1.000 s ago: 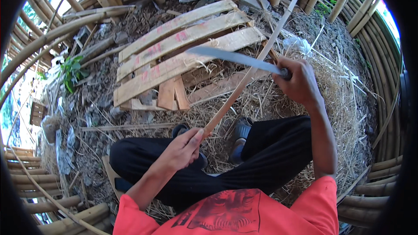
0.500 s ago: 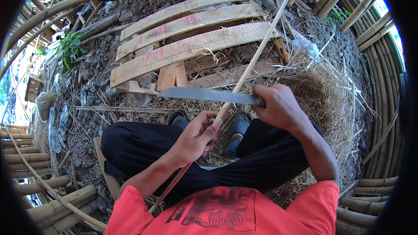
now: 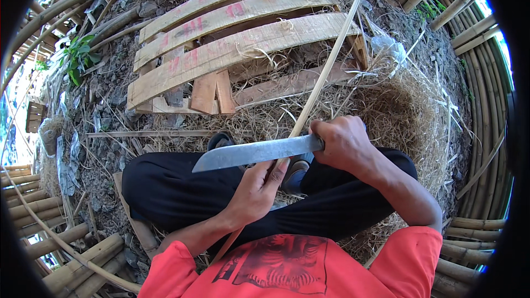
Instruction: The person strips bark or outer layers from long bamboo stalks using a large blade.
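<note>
My left hand is closed around a long, thin bamboo strip. The strip runs from beside my lap, up through the hand and out over the slatted wooden bench at the far side. In my right hand is the handle of a machete, whose broad grey blade points left. The blade lies across the strip just above my left thumb, and it hides that part of the strip. Most of the handle is covered by my fingers.
A low bench of wooden slats with red marks stands in front of me. Curly shavings cover the ground around my feet. Bamboo pole walls rise on both sides. A leafy green plant grows at the left.
The machete has slid down the strip toward my left hand, its blade now turned to show more of its flat side. The view has shifted slightly.
</note>
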Motion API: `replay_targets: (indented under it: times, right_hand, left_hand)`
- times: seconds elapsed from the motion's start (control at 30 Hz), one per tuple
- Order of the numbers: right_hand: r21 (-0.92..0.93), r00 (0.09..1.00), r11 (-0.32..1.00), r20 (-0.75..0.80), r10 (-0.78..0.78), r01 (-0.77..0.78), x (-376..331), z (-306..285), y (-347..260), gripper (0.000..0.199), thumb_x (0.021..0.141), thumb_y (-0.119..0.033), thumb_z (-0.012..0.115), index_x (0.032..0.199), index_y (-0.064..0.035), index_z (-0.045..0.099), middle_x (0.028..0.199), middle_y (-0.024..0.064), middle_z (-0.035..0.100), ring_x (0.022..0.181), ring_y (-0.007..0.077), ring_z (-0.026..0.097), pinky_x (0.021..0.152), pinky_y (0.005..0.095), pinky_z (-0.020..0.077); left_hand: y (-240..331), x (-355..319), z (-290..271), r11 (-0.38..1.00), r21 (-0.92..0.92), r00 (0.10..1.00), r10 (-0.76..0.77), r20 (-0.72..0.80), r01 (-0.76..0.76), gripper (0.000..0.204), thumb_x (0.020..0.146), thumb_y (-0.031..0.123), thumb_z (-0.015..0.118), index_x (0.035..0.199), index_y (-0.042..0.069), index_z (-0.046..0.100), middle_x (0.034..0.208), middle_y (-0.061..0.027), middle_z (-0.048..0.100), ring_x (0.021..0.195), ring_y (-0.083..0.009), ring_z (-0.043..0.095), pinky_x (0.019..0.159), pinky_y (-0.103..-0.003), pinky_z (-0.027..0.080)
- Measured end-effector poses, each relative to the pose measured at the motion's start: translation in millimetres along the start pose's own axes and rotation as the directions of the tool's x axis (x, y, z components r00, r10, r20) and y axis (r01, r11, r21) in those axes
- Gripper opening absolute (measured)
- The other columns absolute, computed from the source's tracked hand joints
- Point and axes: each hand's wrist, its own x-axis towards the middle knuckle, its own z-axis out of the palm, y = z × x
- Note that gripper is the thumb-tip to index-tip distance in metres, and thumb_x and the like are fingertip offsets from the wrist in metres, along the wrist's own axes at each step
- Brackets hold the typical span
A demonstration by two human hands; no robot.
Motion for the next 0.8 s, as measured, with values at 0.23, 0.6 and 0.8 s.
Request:
replay_targets:
  times: [0.23,0.6,0.8]
  right_hand:
    - [-0.06,0.997,0.998,-0.073,0.006,-0.011,0.4,1.8,9.5,0.031,0.064,-0.02,0.081,0.087,-0.0056,0.067,0.069,0.0115,0.068,0.065,0.0313,0.069,0.06,0.0434,0.0544]
    - [-0.132,0.957,0.976,-0.255,0.136,-0.173,7.1,-6.2,41.8,0.018,0.076,-0.02,0.074,0.088,-0.0076,0.068,0.068,0.012,0.068,0.063,0.0317,0.069,0.06,0.0449,0.0549]
    - [-0.105,0.823,0.842,-0.305,0.479,-0.529,11.9,-31.4,104.7,0.021,0.092,-0.023,0.059,0.086,-0.0072,0.072,0.063,0.0115,0.067,0.055,0.0232,0.067,0.055,0.0389,0.0555]
  left_hand:
    - [-5.0,-4.8,-3.2,0.999,0.029,0.999,0.039,0.03,-0.04,0.031,0.107,0.023,0.046,0.128,0.002,0.054,0.071,0.0084,0.042,0.057,0.0001,0.035,0.05,-0.02,0.03]
    - [12.5,-15.7,-14.4,0.991,-0.022,0.991,-0.129,0.022,0.129,0.033,0.106,0.026,0.05,0.126,0.0,0.056,0.076,0.002,0.05,0.069,-0.004,0.042,0.06,-0.023,0.037]
    - [-14.8,-16.4,-8.5,0.998,-0.052,0.992,-0.023,0.124,0.029,0.034,0.107,0.025,0.045,0.131,0.002,0.051,0.071,0.0088,0.039,0.055,0.0008,0.033,0.049,-0.018,0.027]
